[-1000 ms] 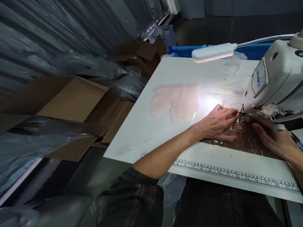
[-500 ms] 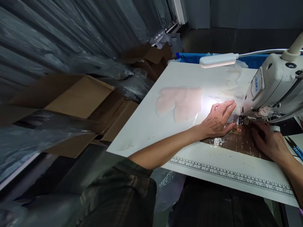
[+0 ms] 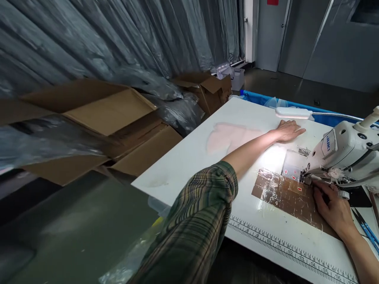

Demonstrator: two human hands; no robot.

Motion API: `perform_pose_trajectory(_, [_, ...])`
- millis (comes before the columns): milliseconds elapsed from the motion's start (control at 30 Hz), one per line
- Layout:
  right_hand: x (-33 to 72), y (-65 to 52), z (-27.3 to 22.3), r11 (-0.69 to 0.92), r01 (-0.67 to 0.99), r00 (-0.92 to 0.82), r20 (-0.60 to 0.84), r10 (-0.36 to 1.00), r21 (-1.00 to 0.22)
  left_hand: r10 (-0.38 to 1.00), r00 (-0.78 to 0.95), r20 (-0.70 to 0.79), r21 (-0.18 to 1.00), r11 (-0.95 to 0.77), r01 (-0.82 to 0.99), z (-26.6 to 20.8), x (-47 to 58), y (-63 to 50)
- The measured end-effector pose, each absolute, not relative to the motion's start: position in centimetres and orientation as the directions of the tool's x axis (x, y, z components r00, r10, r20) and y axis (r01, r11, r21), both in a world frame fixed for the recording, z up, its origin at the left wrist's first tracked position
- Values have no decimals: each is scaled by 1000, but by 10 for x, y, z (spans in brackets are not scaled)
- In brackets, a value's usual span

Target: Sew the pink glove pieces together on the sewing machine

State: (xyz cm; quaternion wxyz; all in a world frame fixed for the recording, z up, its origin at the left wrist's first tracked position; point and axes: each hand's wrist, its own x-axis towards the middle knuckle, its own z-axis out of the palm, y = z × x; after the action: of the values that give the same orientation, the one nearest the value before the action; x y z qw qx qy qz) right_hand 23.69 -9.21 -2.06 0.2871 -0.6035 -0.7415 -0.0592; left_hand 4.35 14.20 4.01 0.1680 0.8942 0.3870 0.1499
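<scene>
My left hand [image 3: 288,131] reaches across the white table [image 3: 183,169] to its far side, below the lamp. Its fingers are stretched out, palm down, on the tabletop; anything under them is hidden. My right hand [image 3: 334,207] is beside the needle area of the white sewing machine [image 3: 345,146]. Its thumb and index finger curve together, and what their tips hold, if anything, cannot be made out. Under the needle area lies a shiny brown plate [image 3: 278,191], with a grey metal plate [image 3: 291,163] behind it. Small red marks show on both.
A pale pink sheer piece [image 3: 229,136] lies left of my forearm. A white lamp [image 3: 293,113] hangs over the far edge. Blue-handled snips [image 3: 367,228] lie at the right. A printed ruler [image 3: 278,242] runs along the front edge. Open cardboard boxes [image 3: 109,114] stand to the left.
My left hand has left the brown plate near the needle and moved to the far side of the table. My right hand stays by the machine. The camera view has shifted.
</scene>
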Motion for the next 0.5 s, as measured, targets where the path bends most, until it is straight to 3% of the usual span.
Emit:
perform_pose_trajectory(100, [242, -88, -23, 277, 914, -101, 496, 863, -297, 787, 617, -9, 342, -577, 742, 46, 40, 140])
perform_pose_trajectory(233, [248, -87, -23, 308, 898, -134, 473, 871, -313, 694, 719, -21, 243, -694, 677, 50, 15, 99])
perform_pose_trajectory(433, [242, -95, -12, 336, 918, -209, 463, 861, -211, 311, 941, 133, 140, -946, 293, 33, -61, -7])
perform_pose_trajectory(500, [239, -107, -10, 375, 915, -269, 468, 842, -148, 259, 950, 173, 124, -963, 240, 23, -83, -34])
